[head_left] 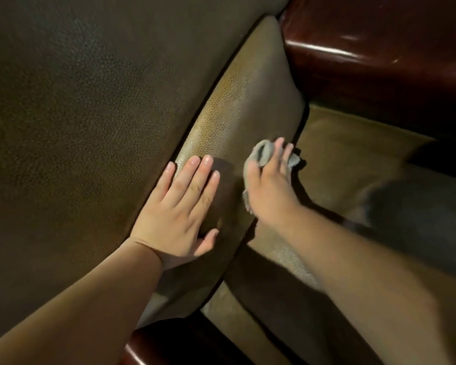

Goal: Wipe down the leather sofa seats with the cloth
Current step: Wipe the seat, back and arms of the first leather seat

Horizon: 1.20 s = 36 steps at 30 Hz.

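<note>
A brown pebbled leather seat cushion (250,101) runs from the lower left to the upper right, below a large dark leather back panel (77,114). My left hand (184,206) lies flat on the cushion with straight fingers, next to the seam with the back panel. To its right, my right hand (269,183) presses a small grey cloth (262,154) against the cushion near its right edge. The cloth bunches up between the fingers and pokes out on both sides. Most of the cloth is hidden under the hand.
A glossy dark red armrest (379,48) stands at the upper right, and another glossy red edge (153,346) shows at the bottom. A lower tan leather surface (353,143) lies right of the cushion. A blurred dark shape (419,219) sits at the right.
</note>
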{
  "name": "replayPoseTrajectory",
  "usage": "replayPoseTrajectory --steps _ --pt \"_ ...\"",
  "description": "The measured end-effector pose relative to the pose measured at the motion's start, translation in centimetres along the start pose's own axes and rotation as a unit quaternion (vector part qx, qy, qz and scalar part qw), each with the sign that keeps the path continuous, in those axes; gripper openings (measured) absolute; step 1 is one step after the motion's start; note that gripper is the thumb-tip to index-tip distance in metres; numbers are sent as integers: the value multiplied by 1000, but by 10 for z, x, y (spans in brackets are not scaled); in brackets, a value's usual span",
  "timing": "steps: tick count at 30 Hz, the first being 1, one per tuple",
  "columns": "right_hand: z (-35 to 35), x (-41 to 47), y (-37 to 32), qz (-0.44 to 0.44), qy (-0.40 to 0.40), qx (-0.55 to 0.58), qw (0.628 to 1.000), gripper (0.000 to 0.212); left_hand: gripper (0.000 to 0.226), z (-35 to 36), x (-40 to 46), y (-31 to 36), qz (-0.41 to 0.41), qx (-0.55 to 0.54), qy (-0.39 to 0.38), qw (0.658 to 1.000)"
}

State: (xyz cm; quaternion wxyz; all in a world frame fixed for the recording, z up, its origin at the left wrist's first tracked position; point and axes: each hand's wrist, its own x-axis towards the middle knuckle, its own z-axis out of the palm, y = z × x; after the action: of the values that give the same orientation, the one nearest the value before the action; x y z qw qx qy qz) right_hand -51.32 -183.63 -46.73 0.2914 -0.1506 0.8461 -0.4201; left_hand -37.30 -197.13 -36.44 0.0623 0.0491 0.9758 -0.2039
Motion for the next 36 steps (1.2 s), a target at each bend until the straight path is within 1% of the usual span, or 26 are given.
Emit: replayPoseTrajectory --steps 1,2,3,8,10,12,14,16,17,19,20,21,22,23,24,25,26,27,28,29,30,32,33,34,35,36 --pt "-15 18 -6 99 3 61 993 69 105 -5 -1 1 -5 -4 -13 1000" --pt "-27 30 -13 166 9 110 980 71 106 -11 -2 1 -11 -5 -20 1000" --pt "-30 31 -21 185 11 136 973 74 106 -18 -1 -1 -13 -6 -22 1000" --pt "-22 1 -34 50 -43 124 990 78 99 -38 75 -22 -41 -24 8 999" --pt "-39 26 -44 -45 -12 101 994 75 96 -30 100 -21 -34 -25 4 999" --pt "-52 54 -58 -132 -1 96 987 73 97 -12 103 -16 -31 -31 17 999" --pt "-50 65 -61 -161 21 100 982 71 97 1 101 -16 -34 -22 45 998" --pt "-46 69 -43 -153 47 75 984 66 98 6 101 -16 -27 -23 59 998" --pt "-45 73 -33 -126 61 88 986 64 99 6 101 -16 -26 -21 62 998" --pt "-47 81 -31 -3 83 144 986 63 100 5 102 -16 -22 -15 62 998" --pt "-48 84 -41 29 99 167 981 67 99 5 101 -15 -21 -13 65 998" --pt "-48 83 -57 20 116 185 976 76 98 7 100 -15 -20 -13 73 997" --pt "-48 81 -72 -43 124 190 973 85 95 9 99 -14 -15 -17 87 996" --pt "-48 78 -86 -145 121 175 966 84 92 11 99 -15 -11 -20 102 995" --pt "-46 77 -95 -243 110 142 953 77 89 13 100 -16 -9 -19 113 993" --pt "-47 79 -99 -307 100 105 941 68 88 14 100 -16 -9 -17 116 993" --pt "-52 82 -96 -343 93 80 931 63 89 14 100 -16 -11 -17 113 993" --pt "-56 87 -89 -355 98 62 928 61 90 15 100 -16 -14 -14 111 994" --pt "-57 90 -79 -351 107 54 929 61 91 14 101 -15 -17 -9 113 993" --pt "-56 92 -67 -324 110 57 938 61 92 13 101 -15 -21 -3 111 994" --pt "-56 92 -52 -270 110 73 954 62 94 11 101 -14 -25 -2 104 994" --pt "-57 90 -18 -86 98 137 982 59 97 11 101 -13 -31 -5 98 995" --pt "-56 90 -3 16 82 180 980 57 98 11 101 -12 -31 -3 96 995" --pt "-52 88 5 85 67 210 972 57 99 11 101 -12 -31 -1 94 995" --pt "-49 87 4 108 63 221 967 59 99 12 102 -12 -31 0 93 995" --pt "-44 87 -6 80 79 216 970 63 99 12 102 -12 -32 -1 94 995"
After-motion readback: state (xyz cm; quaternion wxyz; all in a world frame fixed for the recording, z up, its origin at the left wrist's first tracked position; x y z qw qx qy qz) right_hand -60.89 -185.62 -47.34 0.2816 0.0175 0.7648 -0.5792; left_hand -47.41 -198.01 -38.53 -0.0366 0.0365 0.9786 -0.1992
